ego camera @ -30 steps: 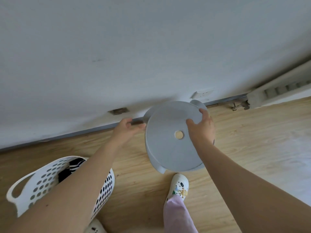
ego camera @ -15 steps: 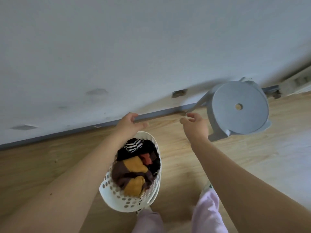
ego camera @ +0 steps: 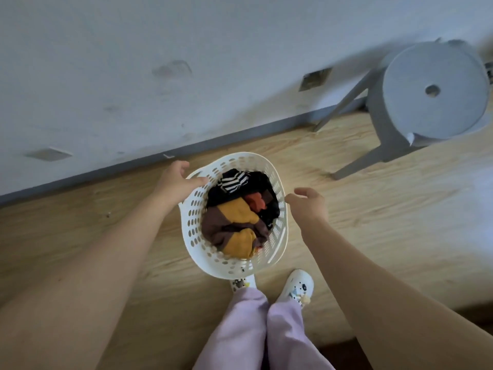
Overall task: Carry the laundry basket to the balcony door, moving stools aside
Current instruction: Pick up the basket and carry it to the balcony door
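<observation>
Below, the white laundry basket (ego camera: 234,252) sits on the wood floor (ego camera: 373,209) between both spread, empty hands, left hand (ego camera: 174,182) touching its far-left rim, right hand (ego camera: 309,204) just beside its right rim.

The wooden floor (ego camera: 373,222) right of the laundry basket (ego camera: 192,231) lies open. The grey stool (ego camera: 426,94) stands near the wall (ego camera: 186,62), well apart from the basket.

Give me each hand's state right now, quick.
Left hand: open, fingers at the laundry basket rim, not yet gripping.
Right hand: open, empty, beside the basket's other side.
</observation>
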